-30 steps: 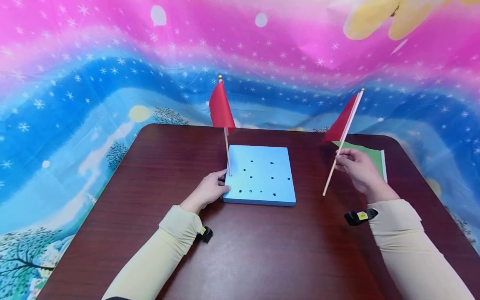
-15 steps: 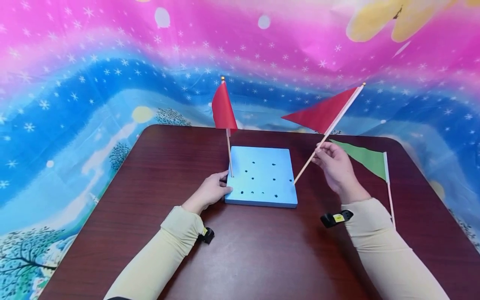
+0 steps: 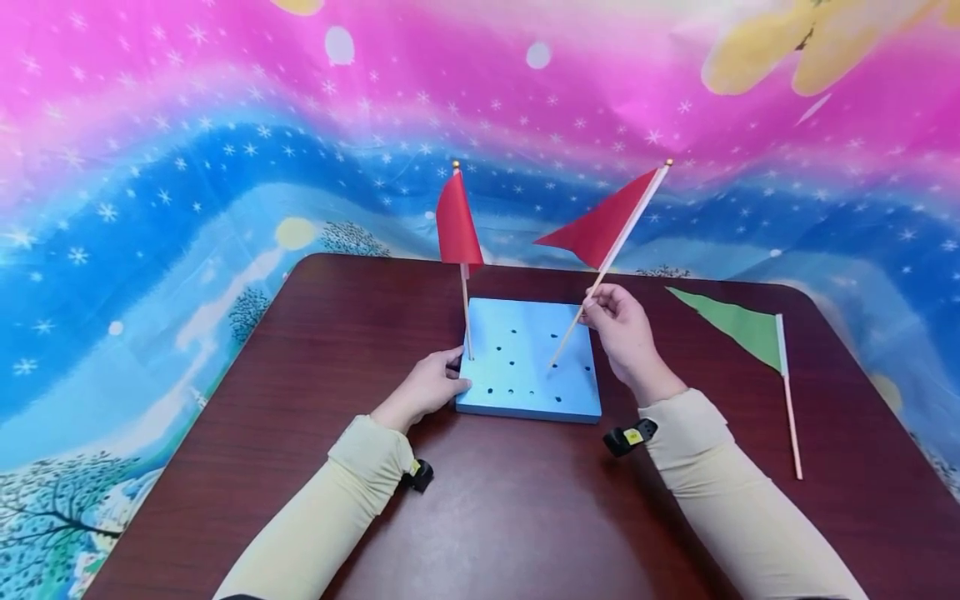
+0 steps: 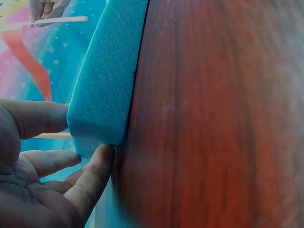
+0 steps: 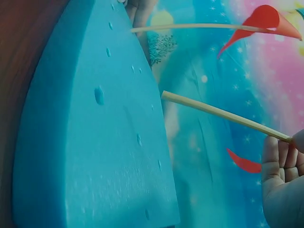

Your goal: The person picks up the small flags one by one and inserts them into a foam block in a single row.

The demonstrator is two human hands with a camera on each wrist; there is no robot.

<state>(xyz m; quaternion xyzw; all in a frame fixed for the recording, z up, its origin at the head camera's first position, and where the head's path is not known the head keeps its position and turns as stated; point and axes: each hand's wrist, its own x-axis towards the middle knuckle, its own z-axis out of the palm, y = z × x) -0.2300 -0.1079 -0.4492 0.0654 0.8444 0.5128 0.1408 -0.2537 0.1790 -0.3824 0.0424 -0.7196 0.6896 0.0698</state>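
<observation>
A square blue block (image 3: 525,375) with several small holes lies on the table. One red flag (image 3: 459,225) stands with its stick in a hole near the block's left edge. My left hand (image 3: 427,383) holds the block's left edge; in the left wrist view the thumb (image 4: 42,116) touches its upper edge and other fingers touch the side. My right hand (image 3: 622,333) pinches the wooden stick of a second red flag (image 3: 611,221), tilted with its top to the right. In the right wrist view the lower end of this stick (image 5: 223,113) is above the block, apart from it.
A green flag (image 3: 738,329) lies flat on the table at the right, its stick towards the near side. The dark wooden table (image 3: 495,517) has its far edge against a patterned pink and blue cloth (image 3: 390,100).
My right hand has carried the second red flag left from beside the block to over it. The green flag, partly hidden before, now shows whole. My left hand has stayed at the block.
</observation>
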